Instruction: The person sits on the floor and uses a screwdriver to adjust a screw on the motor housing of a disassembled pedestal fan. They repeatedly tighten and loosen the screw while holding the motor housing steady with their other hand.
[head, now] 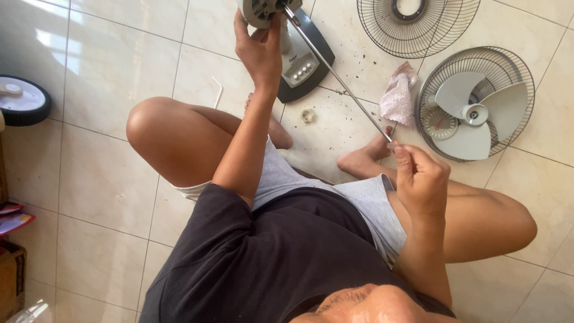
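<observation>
Fingers (402, 157) of my right hand (421, 179) pinch the long metal rod's (335, 75) near end; it slants up-left to the fan motor housing (260, 11), gripped by my left hand (258, 48).

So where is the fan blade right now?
In the head view the fan blade lies at the right, inside a wire grille on the tiled floor, beside a crumpled cloth and just beyond the right hand.
</observation>
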